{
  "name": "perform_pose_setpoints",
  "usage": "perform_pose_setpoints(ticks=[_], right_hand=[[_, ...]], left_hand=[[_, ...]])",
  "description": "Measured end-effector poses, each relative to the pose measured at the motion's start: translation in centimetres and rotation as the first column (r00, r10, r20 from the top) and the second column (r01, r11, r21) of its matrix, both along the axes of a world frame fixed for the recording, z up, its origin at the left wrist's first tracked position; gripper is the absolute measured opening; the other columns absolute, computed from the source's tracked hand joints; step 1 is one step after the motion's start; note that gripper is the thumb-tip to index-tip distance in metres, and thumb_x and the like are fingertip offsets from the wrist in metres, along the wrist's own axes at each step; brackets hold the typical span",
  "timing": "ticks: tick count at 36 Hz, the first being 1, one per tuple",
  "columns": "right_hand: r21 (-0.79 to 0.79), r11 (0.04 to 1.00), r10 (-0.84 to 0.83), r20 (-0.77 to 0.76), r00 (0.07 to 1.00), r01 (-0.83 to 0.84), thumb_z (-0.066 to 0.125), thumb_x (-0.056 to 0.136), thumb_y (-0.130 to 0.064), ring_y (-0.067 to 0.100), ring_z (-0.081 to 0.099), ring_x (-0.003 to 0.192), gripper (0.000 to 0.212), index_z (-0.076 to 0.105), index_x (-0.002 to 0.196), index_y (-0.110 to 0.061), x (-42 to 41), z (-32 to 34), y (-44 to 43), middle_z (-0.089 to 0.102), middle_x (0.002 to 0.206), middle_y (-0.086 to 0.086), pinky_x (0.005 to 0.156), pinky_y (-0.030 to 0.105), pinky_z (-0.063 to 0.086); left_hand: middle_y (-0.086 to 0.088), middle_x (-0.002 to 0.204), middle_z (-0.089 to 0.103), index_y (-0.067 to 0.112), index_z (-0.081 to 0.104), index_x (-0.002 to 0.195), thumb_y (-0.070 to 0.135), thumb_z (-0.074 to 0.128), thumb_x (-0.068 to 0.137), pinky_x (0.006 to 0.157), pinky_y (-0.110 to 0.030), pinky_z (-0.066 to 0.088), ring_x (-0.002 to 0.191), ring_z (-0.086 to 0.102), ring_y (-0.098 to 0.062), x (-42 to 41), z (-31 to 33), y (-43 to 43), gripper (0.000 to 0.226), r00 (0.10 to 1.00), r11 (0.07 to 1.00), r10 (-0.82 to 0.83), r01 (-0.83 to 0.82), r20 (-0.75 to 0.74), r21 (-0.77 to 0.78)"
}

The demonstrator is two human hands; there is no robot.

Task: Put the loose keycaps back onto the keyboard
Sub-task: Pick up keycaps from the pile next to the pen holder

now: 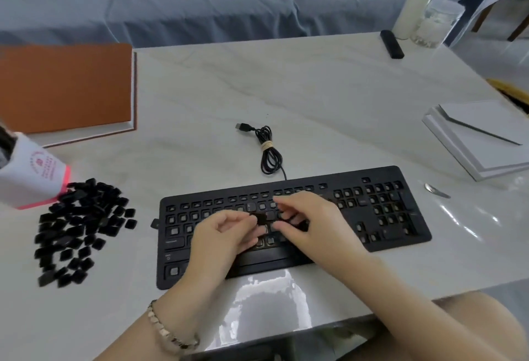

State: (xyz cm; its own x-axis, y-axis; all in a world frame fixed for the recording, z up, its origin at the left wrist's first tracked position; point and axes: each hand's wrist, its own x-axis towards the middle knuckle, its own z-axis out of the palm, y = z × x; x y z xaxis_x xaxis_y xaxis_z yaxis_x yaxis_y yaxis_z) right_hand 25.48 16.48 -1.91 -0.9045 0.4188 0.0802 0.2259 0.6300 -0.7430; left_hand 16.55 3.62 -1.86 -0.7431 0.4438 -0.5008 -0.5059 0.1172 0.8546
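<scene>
Pinching a black keycap (260, 219) above the middle rows of the keyboard (400, 217), the left grip (226, 234) is narrow; the right grip (309, 226) curls beside it, its hold unclear. On the tabletop (315, 103), left of the keyboard, the loose keycaps (77, 226) lie heaped.

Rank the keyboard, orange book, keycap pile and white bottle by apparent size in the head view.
1. keyboard
2. orange book, though the frame edge cuts it off
3. keycap pile
4. white bottle, farthest away, so its true size is unsure
</scene>
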Motion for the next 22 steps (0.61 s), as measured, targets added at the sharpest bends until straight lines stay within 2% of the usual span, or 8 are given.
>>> perform_pose_setpoints(ticks=[3,7,12,16,18,22], right_hand=[[0.001,0.998,0.068,-0.036,0.997,-0.068,0.069,0.082,-0.015,0.006,0.057,0.079,0.031,0.066,0.112,-0.016,-2.1,-0.2,-2.4,0.056,0.092,-0.01,0.08,0.015,0.048],[-0.023,0.996,0.086,-0.099,0.991,-0.089,0.072,0.078,-0.01,0.008,0.057,0.078,0.023,0.072,0.101,-0.011,-4.2,-0.5,-4.2,0.055,0.089,-0.012,0.078,0.017,0.049],[-0.064,0.99,0.118,-0.096,0.988,-0.124,0.073,0.076,-0.006,0.01,0.059,0.079,0.023,0.072,0.098,-0.01,-5.7,-1.1,-5.8,0.061,0.086,-0.003,0.075,0.02,0.051],[-0.054,0.991,0.117,-0.038,0.992,-0.119,0.075,0.076,-0.012,0.011,0.059,0.073,0.019,0.072,0.095,-0.013,-6.6,-1.3,-6.7,0.061,0.081,-0.003,0.073,0.023,0.051],[-0.042,0.992,0.121,-0.011,0.993,-0.121,0.075,0.076,-0.013,0.009,0.058,0.073,0.018,0.072,0.094,-0.014,-7.0,-1.3,-7.0,0.059,0.077,-0.006,0.072,0.02,0.049],[-0.058,0.993,0.106,0.056,0.993,-0.102,0.074,0.078,-0.015,0.01,0.059,0.073,0.018,0.072,0.096,-0.014,-7.8,-1.6,-7.3,0.057,0.076,-0.01,0.072,0.017,0.048]], left_hand=[[-0.011,0.071,0.071,0.003,0.065,0.078,0.0,0.064,0.083,0.076,-0.029,0.057,0.072,0.072,-0.019,-1.0,0.6,-1.5,0.006,1.0,1.0,0.016,-0.016,0.006,-0.018],[-0.013,0.074,0.073,0.002,0.066,0.08,0.002,0.065,0.083,0.076,-0.029,0.057,0.074,0.072,-0.018,-2.1,0.9,-3.6,0.004,0.999,0.998,0.053,-0.053,0.005,-0.046],[-0.016,0.079,0.073,0.002,0.067,0.081,0.002,0.064,0.084,0.073,-0.025,0.058,0.078,0.072,-0.02,-3.2,0.4,-5.8,0.005,0.995,0.995,0.089,-0.087,0.05,-0.041],[-0.013,0.079,0.074,0.004,0.068,0.083,0.004,0.062,0.086,0.072,-0.023,0.056,0.077,0.072,-0.017,-3.9,0.0,-7.1,0.007,0.996,0.996,0.069,-0.067,0.047,-0.05],[-0.008,0.077,0.074,0.006,0.069,0.084,0.004,0.06,0.088,0.069,-0.02,0.056,0.077,0.071,-0.015,-4.2,-0.2,-7.7,0.01,0.998,0.995,0.063,-0.065,-0.022,-0.081],[0.007,0.07,0.071,0.013,0.069,0.084,0.0,0.057,0.088,0.059,-0.009,0.048,0.069,0.066,-0.002,-5.1,-0.9,-9.0,0.018,0.949,0.967,0.101,-0.165,-0.3,-0.196]])
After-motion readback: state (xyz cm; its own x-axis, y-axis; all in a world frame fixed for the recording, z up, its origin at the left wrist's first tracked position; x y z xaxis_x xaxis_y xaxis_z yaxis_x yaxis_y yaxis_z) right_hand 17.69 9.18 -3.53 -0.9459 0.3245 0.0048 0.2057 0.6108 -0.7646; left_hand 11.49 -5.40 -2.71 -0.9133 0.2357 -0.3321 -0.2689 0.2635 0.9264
